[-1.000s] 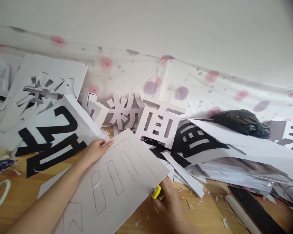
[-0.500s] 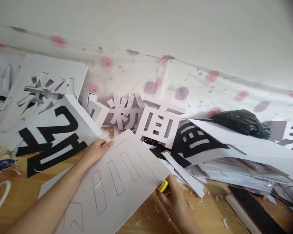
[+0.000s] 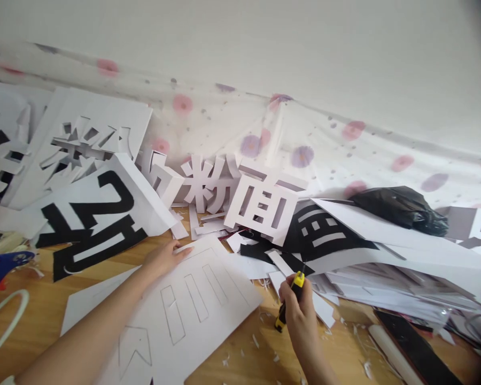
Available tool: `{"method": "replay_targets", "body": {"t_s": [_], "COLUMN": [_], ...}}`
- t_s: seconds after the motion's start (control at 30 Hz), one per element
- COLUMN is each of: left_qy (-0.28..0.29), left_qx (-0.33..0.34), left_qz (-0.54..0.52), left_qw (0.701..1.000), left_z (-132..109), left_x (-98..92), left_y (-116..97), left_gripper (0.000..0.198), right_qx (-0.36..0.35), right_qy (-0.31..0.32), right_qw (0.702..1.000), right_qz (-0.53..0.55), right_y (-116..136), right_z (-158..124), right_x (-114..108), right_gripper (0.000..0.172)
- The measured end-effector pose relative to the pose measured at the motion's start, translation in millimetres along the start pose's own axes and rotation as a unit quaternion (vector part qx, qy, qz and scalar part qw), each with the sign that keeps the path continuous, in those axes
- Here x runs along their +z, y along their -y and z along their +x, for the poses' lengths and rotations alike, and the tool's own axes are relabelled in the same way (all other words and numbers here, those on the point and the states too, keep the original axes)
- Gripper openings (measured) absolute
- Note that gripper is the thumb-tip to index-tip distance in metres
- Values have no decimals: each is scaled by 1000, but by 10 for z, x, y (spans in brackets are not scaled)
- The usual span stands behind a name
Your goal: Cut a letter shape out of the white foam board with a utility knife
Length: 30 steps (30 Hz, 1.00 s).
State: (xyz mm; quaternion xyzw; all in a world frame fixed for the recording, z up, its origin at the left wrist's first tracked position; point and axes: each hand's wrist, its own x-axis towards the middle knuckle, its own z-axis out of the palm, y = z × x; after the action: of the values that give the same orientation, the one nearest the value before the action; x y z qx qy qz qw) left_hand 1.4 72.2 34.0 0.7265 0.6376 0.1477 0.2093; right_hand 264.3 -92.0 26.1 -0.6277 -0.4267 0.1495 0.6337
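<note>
My right hand (image 3: pixel 302 310) is wrapped round a yellow-and-black utility knife (image 3: pixel 292 299), its thin tip pointing up and away, apart from the board. With my left hand (image 3: pixel 166 259) I grip the far left edge of a white foam board (image 3: pixel 224 326). Pencil outlines of narrow slanted rectangles and a notched shape are drawn on this board. Another white sheet (image 3: pixel 92 297) lies partly beneath it on the left, half covered by my forearm.
Cut white foam characters (image 3: pixel 260 206) stand against the flowered plastic sheet (image 3: pixel 280 133). A black-printed sheet (image 3: pixel 92 214) leans at left. Stacked white boards (image 3: pixel 385 283) and a black plastic bag (image 3: pixel 401 208) are at right. Paper scraps litter the wooden table (image 3: pixel 240 369).
The foam board has dropped lower and flatter. My right hand has moved off its right corner, rightward, and the knife now points upward. My left hand still has the board's far edge.
</note>
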Motion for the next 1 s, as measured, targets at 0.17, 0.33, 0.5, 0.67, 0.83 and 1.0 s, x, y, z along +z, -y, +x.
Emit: {"method": "replay_targets", "body": {"t_s": [0.17,0.33,0.5,0.67,0.83,1.0], "left_qy": [16,12,-17,-55,-5,48], "left_qx": [-8,-3,-23,-72,-46,-16], "left_qz": [11,19,3,-32,-68,-97], "left_qw": [1000,1000,1000,995,997,994], "left_z": [-43,-131,-245,-218,-149,-292], "left_x": [31,15,-89,-181,-186,-192], "left_y": [-4,2,118,283,401,378], "left_gripper": [50,53,50,49,38,37], "right_qx": [22,20,17,41,26,27], "right_qy": [-4,21,39,89,50,-7], "right_qw": [1000,999,999,994,998,999], "right_qz": [-8,-14,-33,-54,-41,-23], "right_y": [48,15,24,40,16,76], "right_z": [-51,-60,-90,-123,-121,-76], "right_x": [41,44,56,57,53,19], "right_gripper": [23,29,29,33,32,29]}}
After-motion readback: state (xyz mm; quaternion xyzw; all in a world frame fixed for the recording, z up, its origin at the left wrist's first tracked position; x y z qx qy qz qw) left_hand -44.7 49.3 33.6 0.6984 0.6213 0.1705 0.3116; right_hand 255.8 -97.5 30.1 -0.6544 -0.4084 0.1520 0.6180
